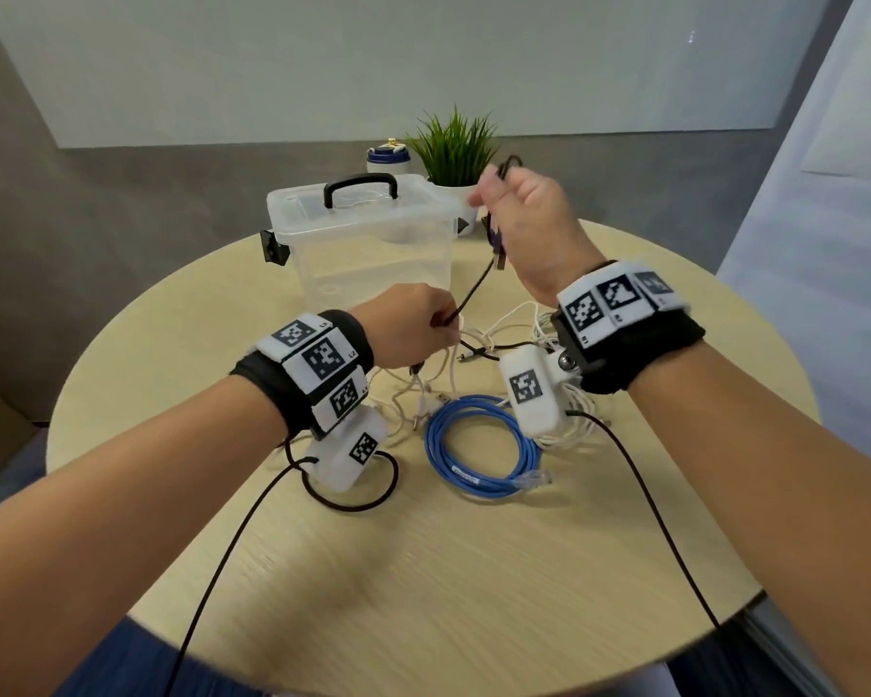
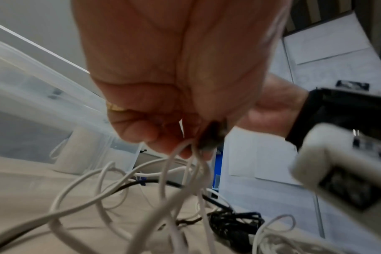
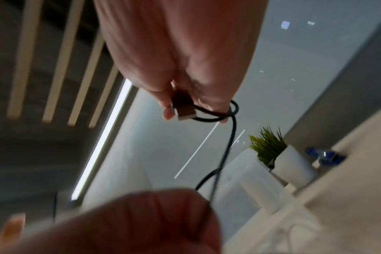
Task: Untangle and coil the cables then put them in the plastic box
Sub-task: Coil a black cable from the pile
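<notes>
A thin black cable (image 1: 475,286) runs taut between both hands above the round table. My right hand (image 1: 534,228) is raised beside the clear plastic box (image 1: 363,244) and holds a small loop of the black cable (image 3: 218,111) with its metal plug (image 3: 184,110) between the fingers. My left hand (image 1: 413,329) pinches the same cable lower down, just above a tangle of white cables (image 1: 478,339). The white cables (image 2: 124,189) hang below its fingers (image 2: 141,132). A coiled blue cable (image 1: 478,447) lies on the table between my wrists.
The box stands with its lid and black handle (image 1: 360,186) at the back of the table (image 1: 423,570). A potted green plant (image 1: 453,153) and a white-and-blue bottle (image 1: 388,158) sit behind it. Black wrist-camera leads trail over the table's near part.
</notes>
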`<state>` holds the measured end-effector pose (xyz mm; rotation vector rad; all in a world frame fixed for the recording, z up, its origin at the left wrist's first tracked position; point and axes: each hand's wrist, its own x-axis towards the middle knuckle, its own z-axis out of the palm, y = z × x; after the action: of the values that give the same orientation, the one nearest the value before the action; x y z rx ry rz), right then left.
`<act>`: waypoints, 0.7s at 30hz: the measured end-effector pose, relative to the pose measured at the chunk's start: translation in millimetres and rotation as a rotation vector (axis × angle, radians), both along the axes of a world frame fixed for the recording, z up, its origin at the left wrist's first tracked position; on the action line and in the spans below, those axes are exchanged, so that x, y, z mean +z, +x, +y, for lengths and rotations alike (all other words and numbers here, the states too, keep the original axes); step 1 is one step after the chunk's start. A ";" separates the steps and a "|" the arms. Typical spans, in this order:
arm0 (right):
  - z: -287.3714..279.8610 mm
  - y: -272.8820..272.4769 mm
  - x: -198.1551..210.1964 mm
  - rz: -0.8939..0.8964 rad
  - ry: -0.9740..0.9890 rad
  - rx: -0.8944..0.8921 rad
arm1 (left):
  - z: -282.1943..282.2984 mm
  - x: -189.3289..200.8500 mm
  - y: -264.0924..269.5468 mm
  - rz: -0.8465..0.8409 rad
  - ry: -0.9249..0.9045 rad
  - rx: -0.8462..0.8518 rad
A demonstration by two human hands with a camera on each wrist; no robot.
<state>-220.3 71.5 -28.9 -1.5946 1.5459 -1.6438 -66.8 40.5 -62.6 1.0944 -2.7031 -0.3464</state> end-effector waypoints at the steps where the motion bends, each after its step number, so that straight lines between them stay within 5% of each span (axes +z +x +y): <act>1: 1.1 1.1 -2.6 0.145 0.025 -0.016 | 0.4 2.9 0.9 0.023 0.003 0.005; 6: 4.4 4.7 -6.5 0.621 0.221 0.027 | -1.0 14.4 2.2 0.166 -0.027 0.059; 12: 11.9 -2.2 -6.3 0.581 0.317 0.174 | -8.3 16.2 6.5 0.298 -0.022 0.093; 21: -2.8 -12.4 -21.3 0.682 0.368 -0.079 | 0.6 13.9 8.7 0.306 -0.119 0.079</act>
<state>-232.7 68.7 -50.2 -1.9964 2.0976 -0.7845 -58.2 41.1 -48.7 1.0194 -2.3733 -0.3080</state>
